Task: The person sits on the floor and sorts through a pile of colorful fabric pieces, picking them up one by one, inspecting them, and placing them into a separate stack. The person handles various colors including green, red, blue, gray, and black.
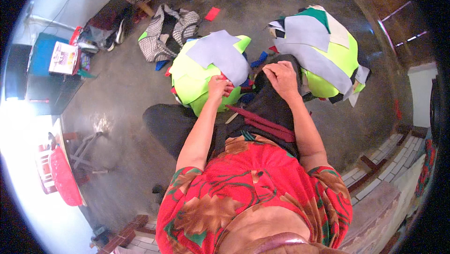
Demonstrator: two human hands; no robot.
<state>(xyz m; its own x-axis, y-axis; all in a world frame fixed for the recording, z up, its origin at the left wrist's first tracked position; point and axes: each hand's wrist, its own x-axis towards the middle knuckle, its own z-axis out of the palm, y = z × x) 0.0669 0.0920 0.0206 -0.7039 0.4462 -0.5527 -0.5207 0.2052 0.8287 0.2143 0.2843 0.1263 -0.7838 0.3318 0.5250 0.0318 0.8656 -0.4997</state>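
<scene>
My left hand [220, 88] is closed in a pinch, and red cloth [223, 76] shows at its fingertips. It sits at the near side of a pile of yellow-green cloth pieces [190, 76], with a grey cloth piece [218, 52] on top. Higher up and to the right, my right hand [282, 78] is closed above my dark-trousered knee, fingertips pressed together. Whatever it may hold is too small to make out. Dark red cloth strips [267, 125] lie across my lap.
Right of my knee stands another heap of grey, green and yellow-green cloth [323, 52]. A patterned grey cloth [164, 31] and a red scrap [212, 14] lie on the floor beyond. At left are a blue cabinet [44, 66], a folding stand [84, 151] and shoes [119, 33].
</scene>
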